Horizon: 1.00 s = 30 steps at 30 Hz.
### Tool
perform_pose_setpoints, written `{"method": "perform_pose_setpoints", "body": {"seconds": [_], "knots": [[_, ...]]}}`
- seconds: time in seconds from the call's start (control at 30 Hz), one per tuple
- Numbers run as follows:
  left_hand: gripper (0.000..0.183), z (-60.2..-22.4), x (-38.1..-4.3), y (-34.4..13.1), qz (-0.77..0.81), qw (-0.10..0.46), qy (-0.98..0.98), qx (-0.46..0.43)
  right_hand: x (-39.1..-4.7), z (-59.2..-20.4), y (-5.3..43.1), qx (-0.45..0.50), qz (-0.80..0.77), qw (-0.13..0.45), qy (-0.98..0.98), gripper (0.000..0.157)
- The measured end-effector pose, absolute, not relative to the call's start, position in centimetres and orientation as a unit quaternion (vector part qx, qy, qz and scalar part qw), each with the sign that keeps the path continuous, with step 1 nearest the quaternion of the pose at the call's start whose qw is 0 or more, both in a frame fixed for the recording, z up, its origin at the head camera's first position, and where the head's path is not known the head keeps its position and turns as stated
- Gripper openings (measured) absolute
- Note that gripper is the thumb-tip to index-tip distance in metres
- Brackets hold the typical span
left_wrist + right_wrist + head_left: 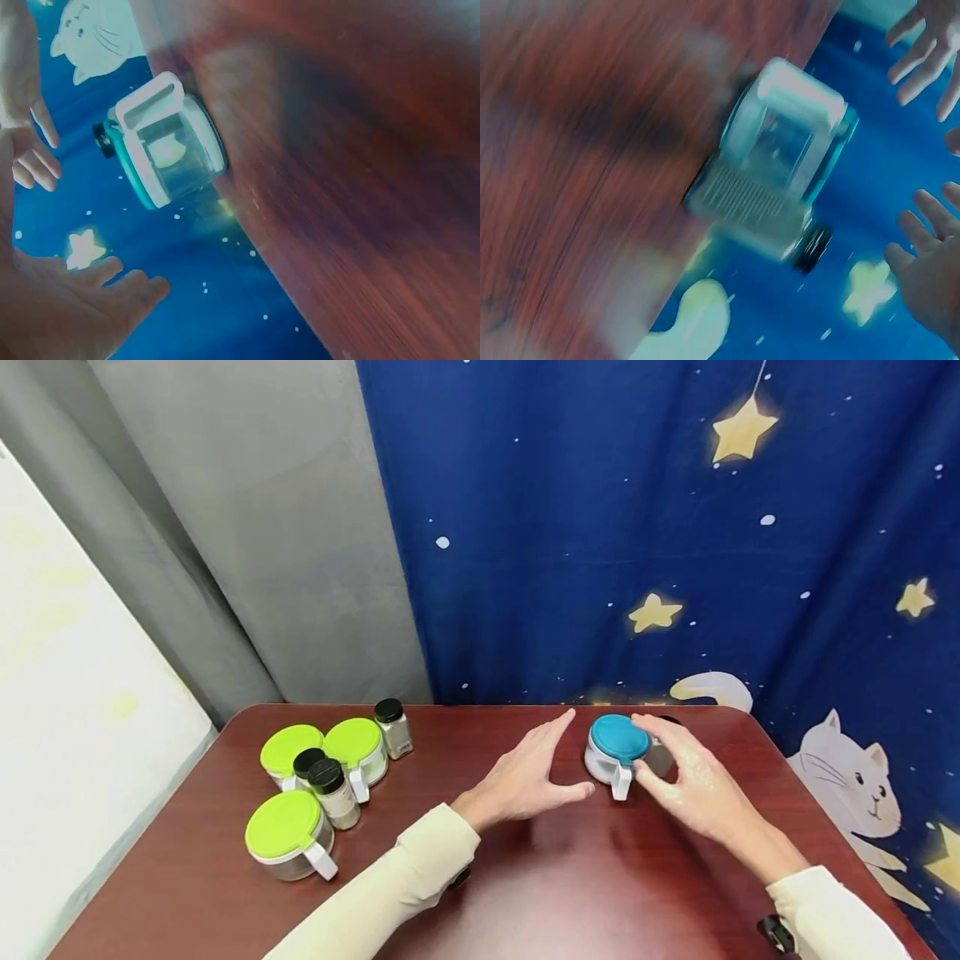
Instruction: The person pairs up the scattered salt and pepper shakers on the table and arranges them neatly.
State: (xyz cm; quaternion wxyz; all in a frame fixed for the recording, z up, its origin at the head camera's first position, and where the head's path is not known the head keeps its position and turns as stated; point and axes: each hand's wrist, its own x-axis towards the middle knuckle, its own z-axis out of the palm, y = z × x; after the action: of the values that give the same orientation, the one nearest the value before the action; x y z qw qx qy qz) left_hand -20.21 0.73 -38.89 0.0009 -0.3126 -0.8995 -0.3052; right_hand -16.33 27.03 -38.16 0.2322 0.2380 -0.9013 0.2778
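Observation:
A clear seasoning jar with a teal lid and white handle [618, 742] stands upright near the table's back edge. Close to its right is a small black-capped spice bottle [754, 210], partly hidden behind my right hand in the head view. My right hand [697, 789] hovers by these two, fingers extended and thumb spread; in the right wrist view a gap separates it from both. Left of the teal-lidded jar, my left hand [521, 777] is held with spread thumb and straight fingers, touching nothing. The jar's handle [150, 103] faces the front.
On the table's left side stand several lime-lidded jars [283, 827] with white handles. Among them are black-capped spice bottles [335, 793], and another spice bottle [393, 728] is at the back. A blue curtain [555, 527] and a grey curtain [300, 527] hang behind the dark red table [570, 893].

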Motion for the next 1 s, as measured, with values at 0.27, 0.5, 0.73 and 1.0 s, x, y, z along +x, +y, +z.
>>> {"method": "perform_pose_setpoints", "body": {"seconds": [0.27,0.5,0.73,1.0], "knots": [[0.096,-38.3,-16.8,-3.2,-0.297,0.048,-0.895,-0.329,-14.5,-37.8,23.1,0.247,0.27,0.18,-0.913,0.07],[0.095,-38.8,-13.5,-7.4,-0.283,0.066,-0.901,-0.322,-14.4,-38.7,19.4,0.282,0.308,0.144,-0.897,0.063],[0.096,-38.6,-11.6,-11.6,-0.273,0.1,-0.905,-0.311,-14.4,-40.1,15.8,0.322,0.31,0.142,-0.883,0.061],[0.088,-39.0,-8.2,-17.0,-0.318,0.161,-0.9,-0.252,-14.6,-40.8,11.2,0.352,0.3,0.127,-0.877,0.061]]}}
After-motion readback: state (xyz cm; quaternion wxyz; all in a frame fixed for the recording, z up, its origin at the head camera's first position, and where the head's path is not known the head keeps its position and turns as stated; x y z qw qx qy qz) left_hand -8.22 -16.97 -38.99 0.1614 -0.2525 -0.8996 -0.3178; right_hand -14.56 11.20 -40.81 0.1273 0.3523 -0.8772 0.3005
